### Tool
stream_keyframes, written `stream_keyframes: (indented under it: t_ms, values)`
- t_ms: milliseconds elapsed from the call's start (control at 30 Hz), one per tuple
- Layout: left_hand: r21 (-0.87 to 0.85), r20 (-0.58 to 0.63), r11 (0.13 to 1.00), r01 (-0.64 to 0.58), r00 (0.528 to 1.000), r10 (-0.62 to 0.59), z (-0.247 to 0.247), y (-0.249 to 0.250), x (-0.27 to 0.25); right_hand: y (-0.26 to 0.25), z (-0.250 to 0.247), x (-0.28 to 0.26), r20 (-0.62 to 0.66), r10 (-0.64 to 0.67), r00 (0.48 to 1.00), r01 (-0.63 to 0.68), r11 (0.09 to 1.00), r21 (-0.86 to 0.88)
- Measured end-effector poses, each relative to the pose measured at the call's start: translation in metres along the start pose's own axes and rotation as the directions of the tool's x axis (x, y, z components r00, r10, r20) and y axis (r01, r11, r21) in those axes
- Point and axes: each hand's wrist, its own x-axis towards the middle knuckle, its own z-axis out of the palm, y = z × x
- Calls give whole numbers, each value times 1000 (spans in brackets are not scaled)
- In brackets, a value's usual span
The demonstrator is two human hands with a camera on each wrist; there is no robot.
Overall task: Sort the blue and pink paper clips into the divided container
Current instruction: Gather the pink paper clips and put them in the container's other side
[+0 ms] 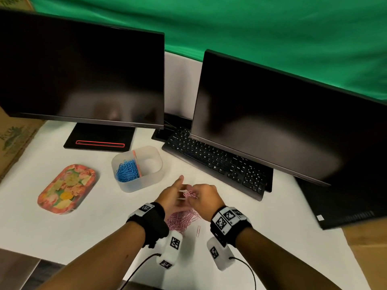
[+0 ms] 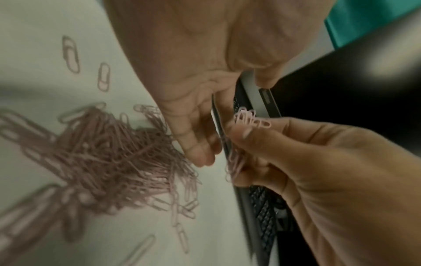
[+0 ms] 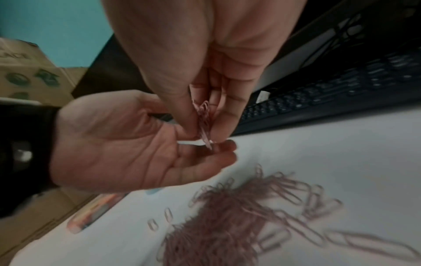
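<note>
The head view looks down and forward from above the desk [image 1: 62, 231], monitors at twelve o'clock. Each wrist view sits close under its palm, facing the fingertips. All three share the pink clips [image 1: 182, 219] [image 2: 109, 158] [image 3: 239, 221] and keyboard [image 1: 215, 162] [image 2: 262, 212] [image 3: 330, 93].

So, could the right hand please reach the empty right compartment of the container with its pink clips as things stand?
Probably yes: the right hand pinches pink clips near the container, with bare table between them.

A white table [image 1: 62, 227] bears pink clips [image 1: 182, 219], divided container [image 1: 146, 183], floral tray [image 1: 67, 188], keyboard [image 1: 215, 162], monitors [image 1: 81, 70].
</note>
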Motion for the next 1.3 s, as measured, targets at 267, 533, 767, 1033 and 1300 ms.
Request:
stream_keyframes:
  t_ms: [267, 533, 767, 1033, 1300]
  values:
    - [-294, -46, 956, 17, 998, -32, -4, 9, -1, -6, -4, 18, -119, -34, 992, 55, 983, 178]
    - [-239, -107, 970, 44, 992, -71, -28, 10, -9, 43, 17, 12, 391, -18, 920, 200, 880, -430]
    - [-235, -133, 971, -28, 991, -4, -28, 36, -18, 49, 37, 8, 326, -182, 927, 335, 791, -511]
    - [-361, -125, 927, -104, 990, 62, -31, 63, -23, 53, 37, 14, 273, -106, 956, 236, 832, -502]
    - [-271, -419, 926, -264, 898, 133, -54, 100, -4, 55, 33, 12, 182, -20, 983, 93, 909, -406]
